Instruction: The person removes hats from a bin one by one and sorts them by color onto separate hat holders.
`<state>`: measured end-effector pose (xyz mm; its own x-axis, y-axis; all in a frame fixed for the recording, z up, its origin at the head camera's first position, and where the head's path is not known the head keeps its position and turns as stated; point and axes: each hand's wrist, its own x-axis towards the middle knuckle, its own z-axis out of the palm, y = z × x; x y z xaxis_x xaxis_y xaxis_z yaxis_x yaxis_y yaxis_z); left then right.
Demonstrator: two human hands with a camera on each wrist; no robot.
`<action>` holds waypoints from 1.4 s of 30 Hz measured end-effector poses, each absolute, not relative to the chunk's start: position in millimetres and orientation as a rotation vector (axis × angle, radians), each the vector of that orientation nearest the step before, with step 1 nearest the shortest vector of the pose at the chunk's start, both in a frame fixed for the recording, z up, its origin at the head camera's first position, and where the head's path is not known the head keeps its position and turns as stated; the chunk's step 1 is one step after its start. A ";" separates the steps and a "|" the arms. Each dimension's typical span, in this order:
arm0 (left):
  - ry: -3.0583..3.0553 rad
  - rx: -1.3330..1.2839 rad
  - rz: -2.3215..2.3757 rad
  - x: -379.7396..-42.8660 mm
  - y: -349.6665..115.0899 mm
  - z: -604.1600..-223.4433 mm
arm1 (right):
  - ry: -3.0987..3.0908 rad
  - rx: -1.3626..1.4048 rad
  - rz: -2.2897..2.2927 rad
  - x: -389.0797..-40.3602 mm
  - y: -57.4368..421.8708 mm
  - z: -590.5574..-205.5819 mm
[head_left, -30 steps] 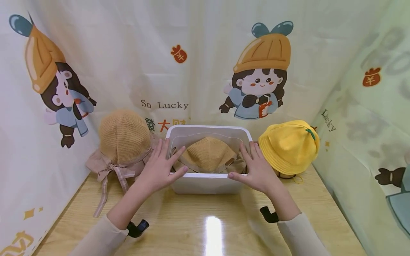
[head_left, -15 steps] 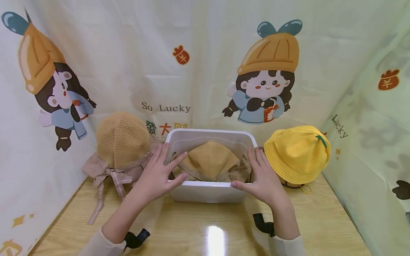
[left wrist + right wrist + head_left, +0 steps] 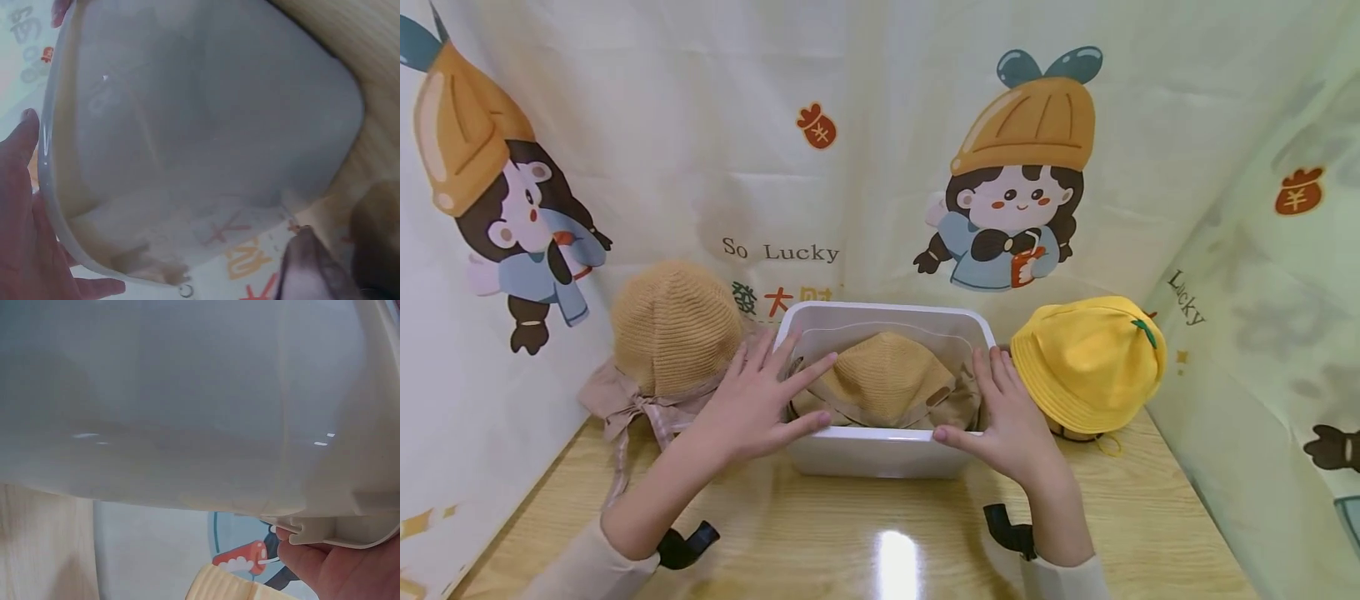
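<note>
A white plastic bin (image 3: 880, 454) stands on the wooden table, and a tan knitted hat (image 3: 891, 379) with a beige fabric brim lies inside it. My left hand (image 3: 748, 408) rests at the bin's left side, fingers spread along the rim and thumb over the front left corner. On the opposite side, my right hand (image 3: 1007, 417) has straight fingers along the right rim, its thumb on the front edge. In the left wrist view the bin's outer wall (image 3: 206, 112) fills most of the picture. The right wrist view has my right hand (image 3: 350, 569) at the rim's underside.
Left of the bin sits another tan knitted hat (image 3: 677, 333) with a pink ribbon bow. A yellow bucket hat (image 3: 1090, 362) with a green sprout stands at the right. Black wrist mounts (image 3: 688, 546) stick out from both forearms. A printed curtain (image 3: 880, 167) closes off the back and sides.
The head view has shifted slightly. My hands stay at the bin's two sides, with the left forearm angled a little further outward. The hats stay in place.
</note>
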<state>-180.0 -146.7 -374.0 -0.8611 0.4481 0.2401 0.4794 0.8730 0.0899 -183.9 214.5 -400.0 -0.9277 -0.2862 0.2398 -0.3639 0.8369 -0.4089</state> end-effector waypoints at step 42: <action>-2.953 -1.180 -0.203 -252.8 -83.4 -337.2 | -2.830 0.490 0.702 -183.7 212.0 -401.7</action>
<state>-252.8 -83.4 -337.2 -0.7250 0.6887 0.0056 0.6830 0.7179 0.1347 -183.7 212.0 -401.7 -0.9285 -0.2706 0.2542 -0.3580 0.8339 -0.4200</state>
